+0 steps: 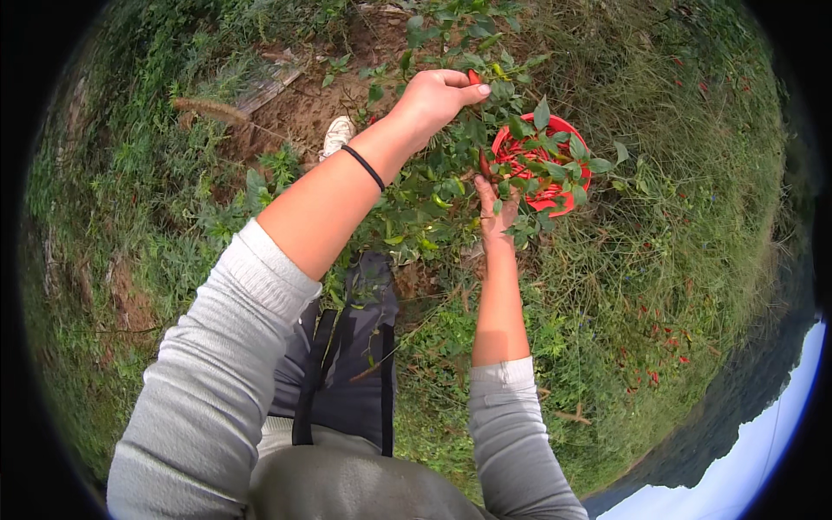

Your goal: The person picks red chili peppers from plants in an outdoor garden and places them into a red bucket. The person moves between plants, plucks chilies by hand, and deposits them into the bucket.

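A leafy chili pepper plant [442, 186] stands in front of me, with green and red pods among its leaves. Near its top, my left hand [433, 102] pinches a red chili pepper [474, 77] between thumb and fingers; a black band circles that wrist. Lower on the plant, my right hand [497, 212] is closed round a dark red chili pepper [484, 163], its fingers partly covered by leaves. Just right of the hands, a red bucket [586, 178] holds many red chili peppers [516, 163]. Leafy stems hang across the bucket's opening.
A white shoe [338, 136] rests on bare soil [299, 117] left of the plant. A weathered board [270, 91] lies beyond it. Dark straps [316, 364] hang by my legs. Weeds and dry stalks [676, 208] surround the plants, with scattered red pods [654, 377] at the right.
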### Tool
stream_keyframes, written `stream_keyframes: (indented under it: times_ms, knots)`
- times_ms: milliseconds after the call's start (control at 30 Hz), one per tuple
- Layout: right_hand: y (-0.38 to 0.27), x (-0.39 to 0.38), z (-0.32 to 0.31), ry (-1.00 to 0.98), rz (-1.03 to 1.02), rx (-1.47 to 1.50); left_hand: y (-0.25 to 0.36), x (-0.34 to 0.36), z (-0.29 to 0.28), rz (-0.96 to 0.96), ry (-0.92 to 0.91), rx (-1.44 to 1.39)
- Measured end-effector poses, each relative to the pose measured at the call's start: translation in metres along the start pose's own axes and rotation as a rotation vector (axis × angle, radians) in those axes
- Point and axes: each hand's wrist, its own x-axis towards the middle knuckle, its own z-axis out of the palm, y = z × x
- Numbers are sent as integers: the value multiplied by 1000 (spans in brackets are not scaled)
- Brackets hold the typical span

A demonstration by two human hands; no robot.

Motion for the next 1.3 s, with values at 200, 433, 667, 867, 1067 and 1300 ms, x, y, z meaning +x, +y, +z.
stream_keyframes:
  times_ms: [200, 433, 667, 867, 1067, 1300]
  knots:
    - [-9, -10, -8, 175, 259, 1239, 23, -38, -112, 136, -292, -535]
    - [-40, -8, 8, 243, 263, 42, -45, -28, -201, -60, -106, -692]
    - [-45, -10, 11, 391, 375, 59, -147, 11, -150, -687, -46, -165]
    - [-77, -28, 29, 380, 402, 122, -180, 48, -105, -869, 53, -123]
    - [-58, -32, 24, 382, 384, 123, -195, 74, -106, -667, -122, 370]
    - [-56, -32, 27, 372, 249, 15, -248, 88, -132, -219, -327, 1086]
